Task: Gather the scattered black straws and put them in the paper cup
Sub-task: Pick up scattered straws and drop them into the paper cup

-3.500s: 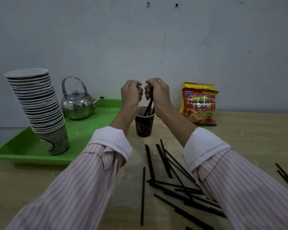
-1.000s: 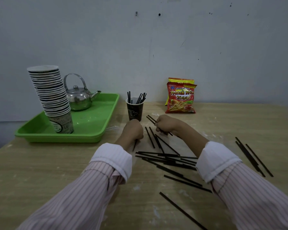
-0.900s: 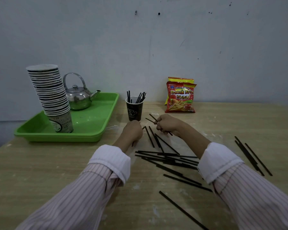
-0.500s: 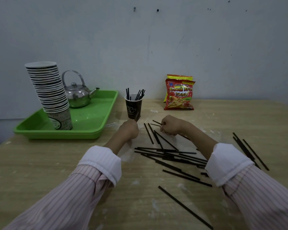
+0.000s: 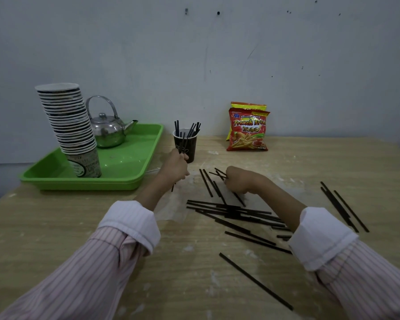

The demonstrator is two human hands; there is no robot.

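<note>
A dark paper cup (image 5: pixel 188 144) stands mid-table with several black straws sticking out of it. My left hand (image 5: pixel 175 166) is just in front of the cup and grips a black straw (image 5: pixel 183 144) that points up beside the cup's rim. My right hand (image 5: pixel 237 180) rests on the table to the right and pinches black straws (image 5: pixel 219 173) at its fingertips. Several more black straws lie in a pile (image 5: pixel 233 210) between my forearms, one straw (image 5: pixel 254 280) lies near the front, and a few straws (image 5: pixel 343 205) lie at the far right.
A green tray (image 5: pixel 125 167) at the left holds a leaning stack of paper cups (image 5: pixel 69 125) and a steel kettle (image 5: pixel 107 129). Two red snack bags (image 5: pixel 248 130) stand against the wall behind the table (image 5: pixel 56 227).
My left hand has lifted its straw upright toward the cup. My right hand has stayed on the table, holding straws from the far end of the pile.
</note>
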